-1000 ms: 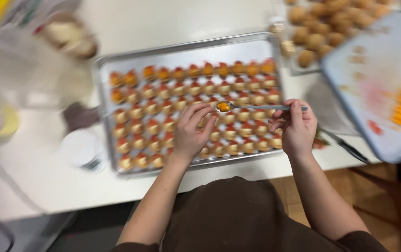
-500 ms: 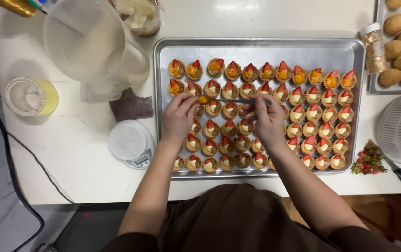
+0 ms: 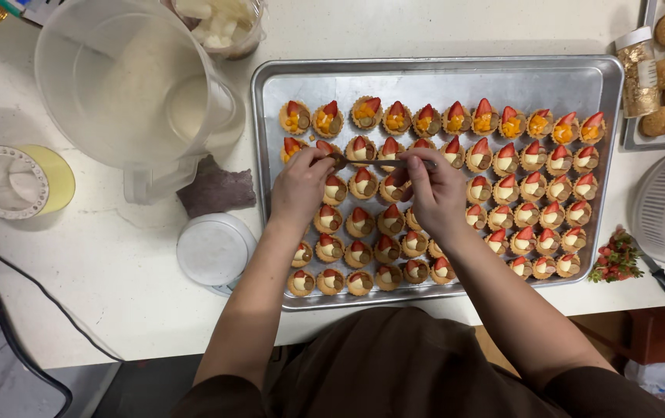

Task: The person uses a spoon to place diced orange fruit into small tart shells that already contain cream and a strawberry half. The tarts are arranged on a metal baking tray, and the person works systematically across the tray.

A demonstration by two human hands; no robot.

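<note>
1. My right hand (image 3: 434, 190) is closed around the handle of a thin metal spoon (image 3: 382, 162), held level over the baking tray (image 3: 441, 77).
2. My left hand (image 3: 301, 186) is pinched almost shut at the spoon's tip, over the second row of small tarts (image 3: 533, 159); whether it grips anything there, I cannot tell.
3. Left of the tray stand a clear jug (image 3: 127, 85) and a white lid (image 3: 212, 249) on the surface (image 3: 85, 255).

Both hands (image 3: 301, 190) (image 3: 433, 190) over tartlets (image 3: 502, 193) on tray (image 3: 433, 73); spoon (image 3: 379, 162) held.
</note>
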